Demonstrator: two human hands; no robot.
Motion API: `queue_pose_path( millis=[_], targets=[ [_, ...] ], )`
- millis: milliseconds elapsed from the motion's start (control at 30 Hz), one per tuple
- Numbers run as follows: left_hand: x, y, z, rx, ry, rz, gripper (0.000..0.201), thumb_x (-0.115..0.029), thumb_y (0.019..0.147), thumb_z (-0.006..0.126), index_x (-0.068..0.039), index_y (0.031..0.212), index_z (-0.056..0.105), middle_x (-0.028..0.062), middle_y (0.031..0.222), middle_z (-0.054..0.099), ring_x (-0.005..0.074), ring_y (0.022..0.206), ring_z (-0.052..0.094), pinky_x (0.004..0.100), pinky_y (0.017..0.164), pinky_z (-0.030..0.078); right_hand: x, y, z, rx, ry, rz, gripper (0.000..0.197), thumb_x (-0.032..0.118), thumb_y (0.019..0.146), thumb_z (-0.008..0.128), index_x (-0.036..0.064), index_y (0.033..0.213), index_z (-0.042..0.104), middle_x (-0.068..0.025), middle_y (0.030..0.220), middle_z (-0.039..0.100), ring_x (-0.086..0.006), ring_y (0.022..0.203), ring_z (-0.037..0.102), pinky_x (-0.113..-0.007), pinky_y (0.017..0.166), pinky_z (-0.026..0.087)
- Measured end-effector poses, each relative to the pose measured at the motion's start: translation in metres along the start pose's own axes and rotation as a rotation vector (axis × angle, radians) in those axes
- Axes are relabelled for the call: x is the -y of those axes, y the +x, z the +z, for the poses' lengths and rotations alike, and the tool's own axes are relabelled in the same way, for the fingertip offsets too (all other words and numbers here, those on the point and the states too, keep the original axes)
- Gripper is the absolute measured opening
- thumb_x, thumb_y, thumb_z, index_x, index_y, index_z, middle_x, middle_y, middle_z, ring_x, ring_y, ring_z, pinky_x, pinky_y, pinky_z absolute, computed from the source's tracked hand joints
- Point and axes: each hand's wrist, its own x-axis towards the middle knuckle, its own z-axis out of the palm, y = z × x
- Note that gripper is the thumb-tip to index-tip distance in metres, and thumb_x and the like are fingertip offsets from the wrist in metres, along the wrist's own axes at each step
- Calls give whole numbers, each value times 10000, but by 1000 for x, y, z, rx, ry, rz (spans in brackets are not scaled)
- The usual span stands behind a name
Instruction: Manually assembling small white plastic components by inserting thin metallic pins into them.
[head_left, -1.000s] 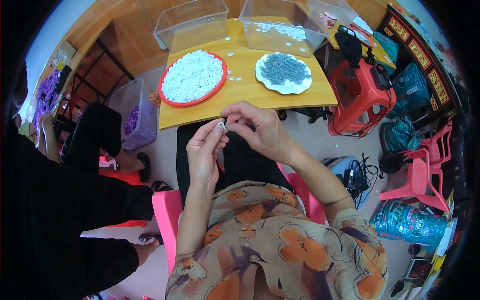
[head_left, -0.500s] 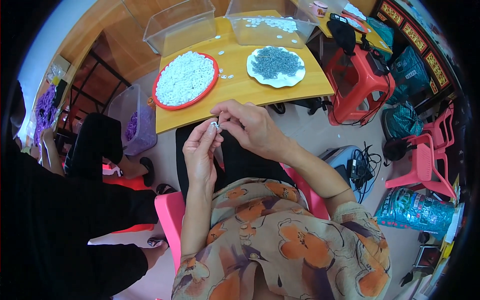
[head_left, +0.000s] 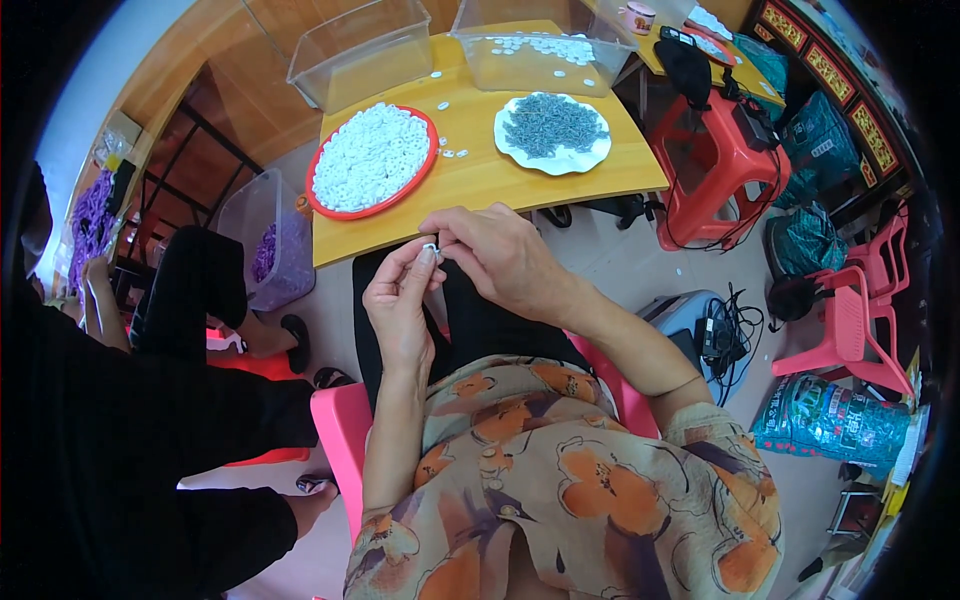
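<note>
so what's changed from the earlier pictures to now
The view shifted, so the white plate appears slightly higher and further left. The right hand turned slightly, showing more of its back. The left hand still pinches the small white piece; plate and red tray remain on the table.

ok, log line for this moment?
left hand: holding white piece | right hand: fingertips at it | table: red tray (white pieces), white plate (grey pieces)

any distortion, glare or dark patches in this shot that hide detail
In the head view, the fisheye bends the yellow table and blackens the corners; in the head view, glare streaks the teal bag at lower right; also in the head view, black clothing loses most detail, and the white piece in the left hand is too small to read clearly.
</note>
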Motion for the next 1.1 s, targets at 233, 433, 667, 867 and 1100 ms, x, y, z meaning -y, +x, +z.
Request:
queue_pose_path(
  millis=[233,433,667,867,1100],
  targets=[
    [-1,0,0,24,-38,-33,183,-57,843,602,15,1010,625,35,820,633,59,683,560,171,612,429,1,0,-1,-2,4,-6,197,35,795,564,54,990,547,-70,785,573,-241,695,551,-333,655,400],
    [-1,1,0,35,-15,-25,186,-58,842,604,12,1012,625,36,820,634,61,684,563,172,611,430,-1,0,-2,10,11,1,201,28,789,567,53,988,547,-74,807,588,-239,711,560,-329,657,408],
    [-2,1,2,37,-18,-24,174,-60,841,609,10,998,630,36,817,635,62,673,567,171,611,438,-2,0,-4,7,55,25,225,2,790,579,34,1008,534,-85,760,612,-223,707,608,-307,646,454],
    [3,0,3,12,42,79,159,-42,836,613,16,983,631,35,817,635,56,649,560,170,593,444,0,-1,-2,-16,386,215,203,2,818,585,-2,1009,515,-74,757,626,-106,671,604,-221,613,471],
    [8,0,6,16,30,125,135,-38,836,614,20,957,630,31,800,628,51,637,552,171,585,446,-6,-7,4,-55,531,410,199,19,823,605,3,968,470,-35,750,619,-37,672,553,-178,593,424]
  ],
)
